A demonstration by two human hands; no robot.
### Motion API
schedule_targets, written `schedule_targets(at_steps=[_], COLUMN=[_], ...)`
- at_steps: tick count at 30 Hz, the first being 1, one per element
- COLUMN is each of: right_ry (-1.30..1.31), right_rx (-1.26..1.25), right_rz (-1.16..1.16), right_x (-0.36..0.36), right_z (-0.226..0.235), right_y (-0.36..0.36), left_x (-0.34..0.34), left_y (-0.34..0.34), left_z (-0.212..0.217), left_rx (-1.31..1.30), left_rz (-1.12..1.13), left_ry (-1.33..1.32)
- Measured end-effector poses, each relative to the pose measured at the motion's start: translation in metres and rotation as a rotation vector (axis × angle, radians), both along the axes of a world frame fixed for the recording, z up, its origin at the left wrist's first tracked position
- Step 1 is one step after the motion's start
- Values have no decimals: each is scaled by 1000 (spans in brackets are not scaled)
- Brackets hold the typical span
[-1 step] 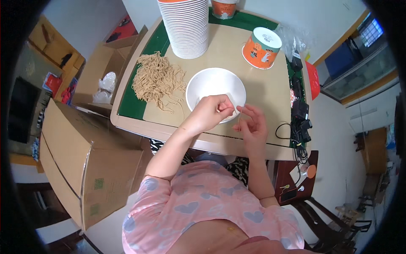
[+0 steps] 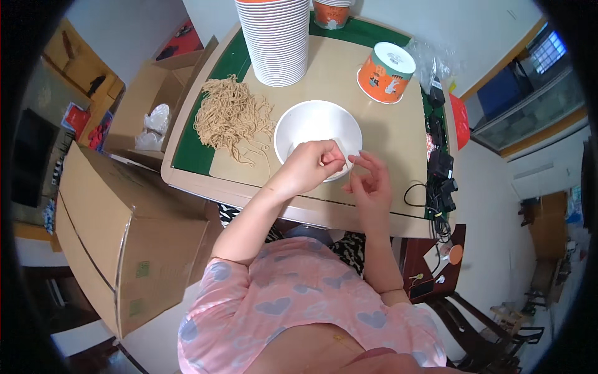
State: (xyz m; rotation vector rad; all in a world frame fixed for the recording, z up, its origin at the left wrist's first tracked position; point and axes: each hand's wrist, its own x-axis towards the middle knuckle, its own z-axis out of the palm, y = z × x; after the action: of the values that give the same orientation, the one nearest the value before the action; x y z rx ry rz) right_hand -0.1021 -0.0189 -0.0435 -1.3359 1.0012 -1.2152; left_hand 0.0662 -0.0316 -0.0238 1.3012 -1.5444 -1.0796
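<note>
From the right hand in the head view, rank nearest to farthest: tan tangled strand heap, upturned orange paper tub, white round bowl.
From the right hand:
1. White round bowl: just to its left.
2. Upturned orange paper tub: beyond it, toward the table's far side.
3. Tan tangled strand heap: left side, past the bowl.

The head-worn fisheye looks steeply down over the nearby table [image 2: 192,153].

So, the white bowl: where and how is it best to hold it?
Probably pinch the white bowl by its far-right rim, coming from the right. It stands mouth up; the left hand covers part of the near rim, tan strands lie close on the left.
</note>
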Motion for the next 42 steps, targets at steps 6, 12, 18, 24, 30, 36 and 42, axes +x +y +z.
schedule_targets(at_steps=[6, 12, 18, 24, 30, 36, 42], right_ry=[430, 587, 450, 415, 454, 539, 605], right_rx=[-224, -295, -221, -193, -124, -431, -538], right_rz=[-14, 76, 103, 148, 149, 199, 162], right_x=[8, 8, 0, -10, -13, -3, -9], right_z=[11, 22, 12, 3, 12, 12, 2], right_y=[-17, -23, -35, -44, -38, -25, -22], left_x=[8, 11, 21, 26, 16, 5, 6], left_y=[-4, -15, -32, -49, -56, -66, -62], left_z=[0, -14, -4, 0, 3, -13, -5], left_rx=[-23, 89, 537, 598, 597, 809, 764], left_rz=[-41, -142, -171, -329, -434, -394, -448], left_ry=[-46, 57, 509, 111, -123, -62, -27])
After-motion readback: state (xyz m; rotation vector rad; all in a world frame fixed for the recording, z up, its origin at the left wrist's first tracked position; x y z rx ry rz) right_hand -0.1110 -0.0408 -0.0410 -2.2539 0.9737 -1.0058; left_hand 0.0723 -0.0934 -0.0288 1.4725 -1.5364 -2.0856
